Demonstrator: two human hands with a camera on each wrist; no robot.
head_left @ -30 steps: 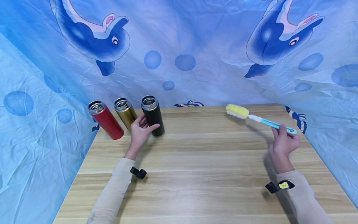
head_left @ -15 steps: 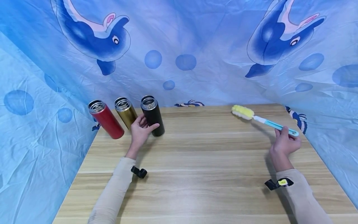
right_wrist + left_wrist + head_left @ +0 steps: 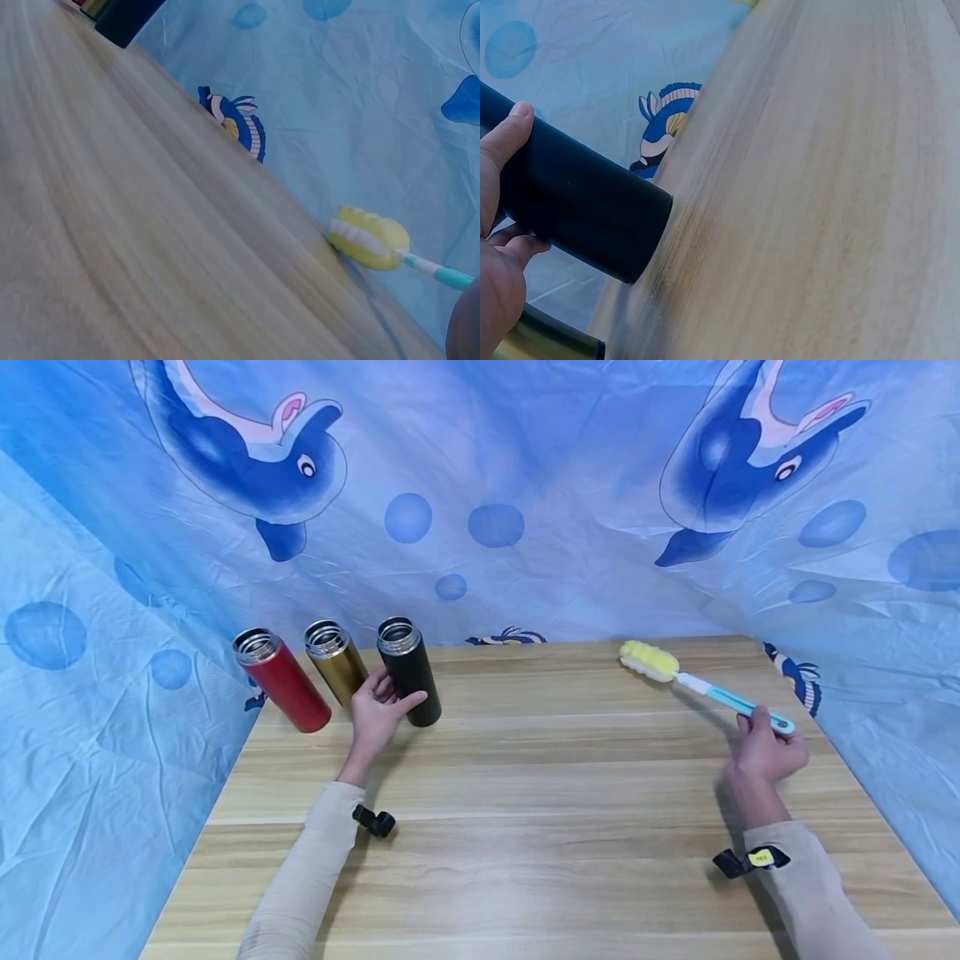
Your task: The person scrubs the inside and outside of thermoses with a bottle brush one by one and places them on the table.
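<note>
My left hand [image 3: 377,714] holds a black, lidless vacuum flask [image 3: 411,677] standing upright near the table's back edge. In the left wrist view the thumb [image 3: 511,131] lies along one side of the black flask, with fingertips on the other. A gold flask [image 3: 337,664] and a red flask [image 3: 288,689] stand to its left, both with open steel mouths. On the right, my right hand [image 3: 768,756] pinches the turquoise handle end of a bottle brush [image 3: 712,692]. Its yellow and white sponge head [image 3: 369,238] points left, low over the table; contact is unclear.
The wooden table [image 3: 525,827] reaches back to a blue curtain [image 3: 555,560] printed with dolphins and bubbles. More of the curtain hangs along both sides. Black wrist cameras sit on both sleeves.
The bottle brush has shifted a little right and its handle has come down slightly with my right hand. My left hand and the flasks stay in place.
</note>
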